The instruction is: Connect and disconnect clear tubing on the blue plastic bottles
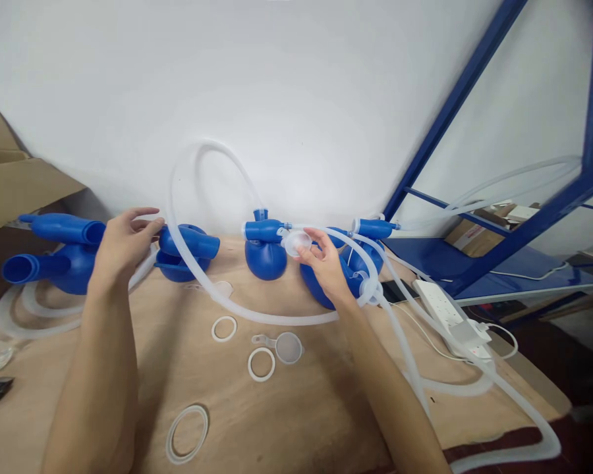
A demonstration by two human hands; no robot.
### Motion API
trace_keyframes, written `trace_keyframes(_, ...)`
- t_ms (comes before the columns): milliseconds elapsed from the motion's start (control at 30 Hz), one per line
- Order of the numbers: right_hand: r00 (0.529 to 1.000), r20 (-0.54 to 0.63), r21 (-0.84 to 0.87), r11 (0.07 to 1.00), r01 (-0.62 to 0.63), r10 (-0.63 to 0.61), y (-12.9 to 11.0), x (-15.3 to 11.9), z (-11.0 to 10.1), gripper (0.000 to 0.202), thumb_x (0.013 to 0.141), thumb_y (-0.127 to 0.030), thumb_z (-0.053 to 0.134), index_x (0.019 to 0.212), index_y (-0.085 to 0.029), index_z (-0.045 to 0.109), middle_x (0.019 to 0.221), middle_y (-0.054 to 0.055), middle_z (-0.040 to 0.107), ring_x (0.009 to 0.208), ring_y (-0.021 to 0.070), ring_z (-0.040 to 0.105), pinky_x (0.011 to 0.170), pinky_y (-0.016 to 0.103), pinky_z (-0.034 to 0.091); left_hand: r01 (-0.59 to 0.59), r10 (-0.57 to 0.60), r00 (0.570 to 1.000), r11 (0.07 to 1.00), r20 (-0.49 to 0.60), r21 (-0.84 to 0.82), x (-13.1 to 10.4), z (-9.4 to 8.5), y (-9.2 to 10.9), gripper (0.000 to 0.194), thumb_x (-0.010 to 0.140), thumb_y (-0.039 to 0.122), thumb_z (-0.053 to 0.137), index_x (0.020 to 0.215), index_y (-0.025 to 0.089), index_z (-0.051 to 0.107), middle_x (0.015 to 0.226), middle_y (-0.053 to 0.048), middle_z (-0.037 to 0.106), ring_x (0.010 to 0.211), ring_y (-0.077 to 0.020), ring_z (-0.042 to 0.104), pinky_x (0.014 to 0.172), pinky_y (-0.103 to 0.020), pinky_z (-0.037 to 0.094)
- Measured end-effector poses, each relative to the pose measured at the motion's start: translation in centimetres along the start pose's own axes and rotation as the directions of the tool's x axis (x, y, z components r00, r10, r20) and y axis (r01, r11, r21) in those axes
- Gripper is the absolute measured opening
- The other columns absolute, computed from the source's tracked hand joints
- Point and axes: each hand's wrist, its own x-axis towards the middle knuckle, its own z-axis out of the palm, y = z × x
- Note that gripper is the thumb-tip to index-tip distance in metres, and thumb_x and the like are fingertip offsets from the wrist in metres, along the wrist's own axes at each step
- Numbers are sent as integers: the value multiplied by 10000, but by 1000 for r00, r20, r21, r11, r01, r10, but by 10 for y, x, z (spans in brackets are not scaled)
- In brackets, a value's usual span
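Right hand [330, 268] pinches a round translucent plastic cap [296, 243]; left hand [124, 242] half-curls beside a blue plastic bottle [197, 245], hold unclear.

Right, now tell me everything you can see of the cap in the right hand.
The cap is round, whitish and translucent, and looks like plastic. A small tab juts from its upper left edge. The right hand grips it from the right, thumb over its near face, holding it above the wooden tabletop. Its tab overlaps a blue bottle in the view; whether they touch cannot be told.
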Motion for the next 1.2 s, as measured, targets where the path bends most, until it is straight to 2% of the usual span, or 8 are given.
trace_keyframes(100,1000,-28,52,999,-7,9,-2,1,-7,615,799,-573,784,1292,-276,566,1425,86,571,1252,270,652,944,413,652,56,-79,992,973,-95,-223,4,2,-6,398,947,227,591,1327,142,674,1021,-70,759,782,-130,659,673,-199,521)
trace_keyframes(233,1000,12,106,994,3,-4,-10,-1,-10,623,755,-570,850,1247,-280,601,1397,68,580,1235,262,653,916,388,663,-29,13,981,996,-193,-81,1,2,-2,398,1021,214,460,1371,149,639,998,-44,694,841,-144,643,732,-231,517)
trace_keyframes(433,997,32,177,982,62,-69,-15,-3,-15,675,716,-617,877,1242,-285,616,1388,77,594,1210,271,656,876,384,663,-243,242,970,932,35,268,-20,-2,26,408,1002,192,388,1263,150,700,890,-45,682,930,-211,666,961,-341,509)
trace_keyframes(633,991,99,134,988,76,-90,-17,-4,-16,662,700,-557,912,1224,-265,631,1384,88,610,1202,269,658,926,382,624,-324,185,941,728,282,604,-43,-21,56,564,1008,459,427,1471,186,594,1047,-141,757,961,-398,674,860,-496,507)
trace_keyframes(767,978,188,104,992,72,-91,-22,-10,-7,694,707,-587,903,1252,-257,627,1349,92,643,1163,256,673,901,363,613,-600,424,741,767,522,229,-74,-4,74,631,959,501,588,1541,263,533,861,-21,752,778,-266,688,800,-358,500)
trace_keyframes(900,931,360,40,998,53,-64,-30,-19,2,788,755,-675,837,1377,-256,599,1477,123,586,1307,295,616,1013,405,578,-637,552,526,760,647,-131,-108,40,90,667,994,502,580,1615,313,427,773,28,706,687,-206,653,710,-298,462)
trace_keyframes(1100,874,483,-139,990,24,47,-44,-28,-8,1073,890,-723,669,1701,-347,76,1757,140,224,1449,309,529,1131,484,506,-427,536,687,844,491,-324,-111,65,92,507,1059,530,424,1361,213,679,695,-1,690,682,-212,679,712,-308,496)
trace_keyframes(1200,922,363,-555,826,99,133,-38,-33,-20,937,953,-673,607,1699,-298,182,1745,139,279,1550,326,395,1244,538,363,-367,505,738,857,448,-361,-98,61,88,488,1038,546,458,1237,188,723,663,-6,686,680,-223,686,723,-318,517)
